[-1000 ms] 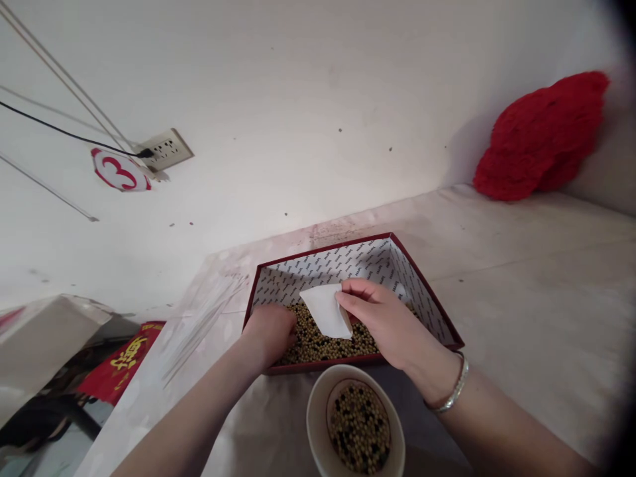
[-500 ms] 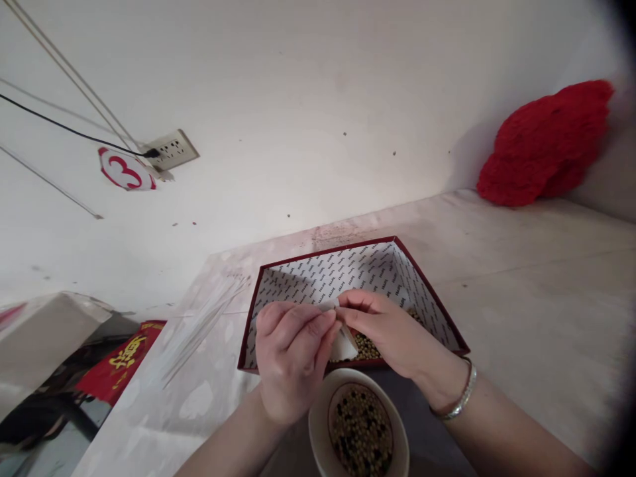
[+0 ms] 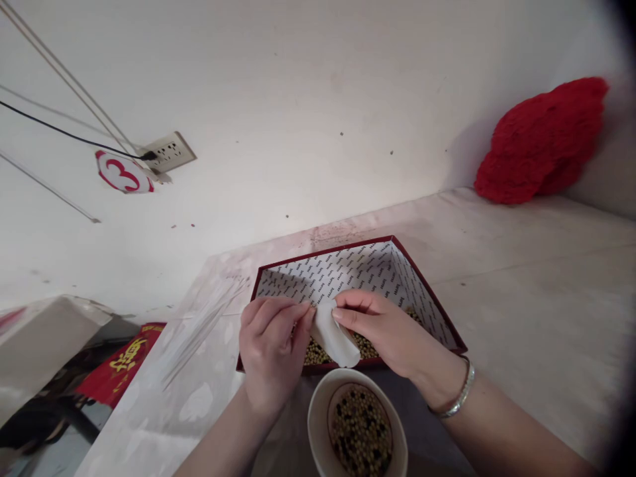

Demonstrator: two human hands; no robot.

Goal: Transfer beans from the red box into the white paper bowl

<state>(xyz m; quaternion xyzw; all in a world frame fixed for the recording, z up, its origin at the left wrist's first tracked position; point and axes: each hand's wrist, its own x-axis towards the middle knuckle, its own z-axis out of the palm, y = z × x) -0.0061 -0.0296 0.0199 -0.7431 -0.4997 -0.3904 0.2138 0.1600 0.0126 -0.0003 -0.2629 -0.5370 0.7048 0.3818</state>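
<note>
A small white pouch-like piece point(image 3: 338, 338), cloth or paper, hangs over the near side of a dark red box point(image 3: 348, 265). My right hand point(image 3: 382, 324), with a silver bangle on the wrist, pinches its upper right edge between thumb and fingers. My left hand point(image 3: 273, 341) is closed in a pinch at its upper left edge; the fingertips hide exactly what is gripped there. Small tan and dark beads point(image 3: 318, 354) lie in the box under the hands. Closer to me stands a pale bowl point(image 3: 317, 424) holding more such beads point(image 3: 360, 430).
Thin pale sticks or strands point(image 3: 203, 331) lie on the patterned tablecloth point(image 3: 521, 298) left of the box. A fluffy red thing point(image 3: 541, 146) rests at the back right by the wall. A socket point(image 3: 171, 152) with a black plug is on the wall. A red packet point(image 3: 124, 361) shows at the lower left.
My left hand has moved left, away from my right hand. The white piece between them is now spread and more of it shows. My right hand stays nearly in place.
</note>
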